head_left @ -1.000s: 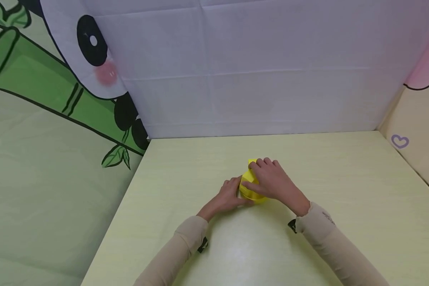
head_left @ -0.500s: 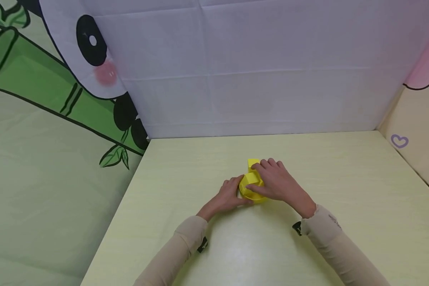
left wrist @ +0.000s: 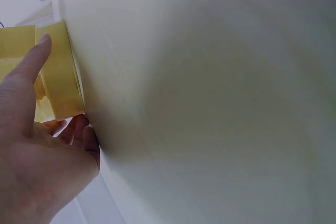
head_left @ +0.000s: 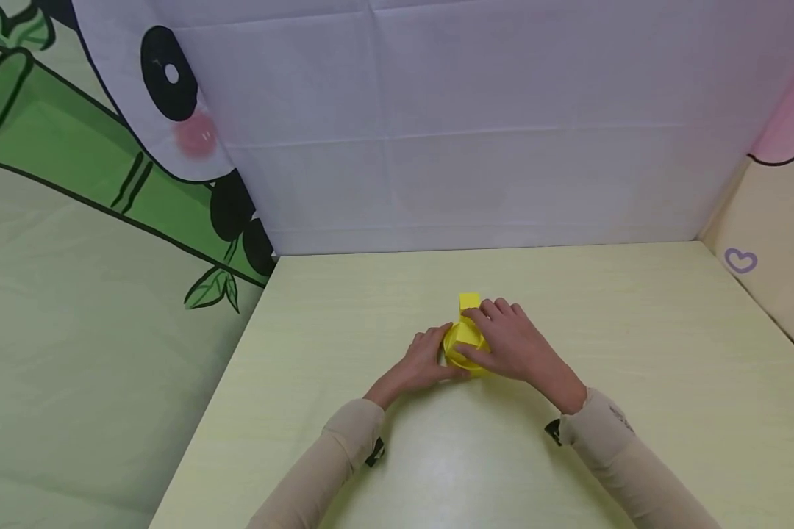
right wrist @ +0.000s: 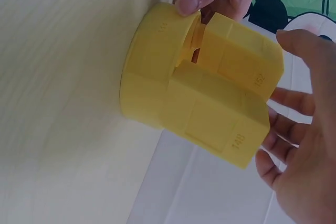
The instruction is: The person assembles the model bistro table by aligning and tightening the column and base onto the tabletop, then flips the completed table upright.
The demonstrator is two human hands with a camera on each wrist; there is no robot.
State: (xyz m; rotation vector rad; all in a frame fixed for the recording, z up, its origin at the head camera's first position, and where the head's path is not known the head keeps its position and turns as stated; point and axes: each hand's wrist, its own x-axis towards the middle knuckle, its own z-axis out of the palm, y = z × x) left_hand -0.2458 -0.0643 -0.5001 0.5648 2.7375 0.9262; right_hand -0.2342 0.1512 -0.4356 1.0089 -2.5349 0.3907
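Note:
A round yellow plastic base [right wrist: 147,72] stands on the table, and my left hand [head_left: 425,360] grips its side. In the left wrist view the left thumb [left wrist: 35,61] lies along the base, with the other fingers curled at its lower edge. Two yellow hexagonal blocks rise from the base: the nearer block [right wrist: 244,53], marked 152, and the farther block [right wrist: 215,114], which bears a number too. My right hand [head_left: 511,342] holds the nearer block between thumb and fingers, the thumb at its top corner. Part of the base is hidden under the right hand in the head view.
The pale wooden table [head_left: 609,308] stretches around both hands. A white cloth backdrop [head_left: 463,147] rises behind it, with a printed green cloth [head_left: 73,353] on the left and a cream panel [head_left: 781,242] at the right.
My right hand has shifted slightly right and toward me, baring more of the two blocks. The nearer block's top sits slightly nearer than half a second ago. The left hand stays put.

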